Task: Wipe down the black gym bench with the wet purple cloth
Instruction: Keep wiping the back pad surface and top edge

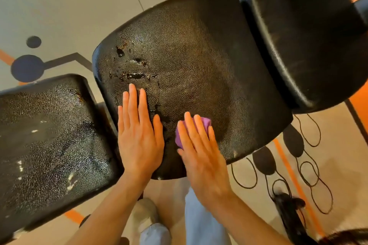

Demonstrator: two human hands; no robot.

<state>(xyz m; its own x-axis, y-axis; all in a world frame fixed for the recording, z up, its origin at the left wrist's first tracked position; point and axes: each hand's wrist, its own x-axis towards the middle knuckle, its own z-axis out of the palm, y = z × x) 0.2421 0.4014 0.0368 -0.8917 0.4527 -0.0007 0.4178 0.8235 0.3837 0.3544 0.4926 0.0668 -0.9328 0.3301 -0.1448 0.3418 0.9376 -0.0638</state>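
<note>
**Caller:** Pressing flat on the middle pad (199, 61) of the black gym bench, the right hand (201, 155) is lying with straight fingers over the purple cloth (206, 123), which is sitting near that pad's front edge. Only a corner and a sliver of purple are peeking out around the fingers.

**Analyst:** And the left hand (138, 135) is resting just beside it, palm down, fingers straight, gripping nothing. It looks like it is bracing on the pad.

**Caller:** Where is the trouble coming from?

**Analyst:** I am watching the wet blotches (131, 74) just beyond the left fingertips. If the cloth is only sweeping the near edge, those are getting missed. The upholstery around them is looking cracked and pitted, so a hard rub could be snagging it or lifting flakes. And a bare palm on a wet pad could be slipping, I would judge.

**Caller:** The left-hand pad (49, 135), beside the middle pad, is glistening with white flecks.

**Analyst:** Whether that is moisture, residue or wear, I cannot tell. It is also running off the picture's edge.

**Caller:** What else is hiding?

**Analyst:** Most of the cloth, so its size and how wet it is stay unknown. The far pad (302, 32), on the other side of the middle pad, is dark and cut off at the corner. Below the middle pad, trouser legs (201, 223) are covering whatever frame is holding the bench up.
</note>
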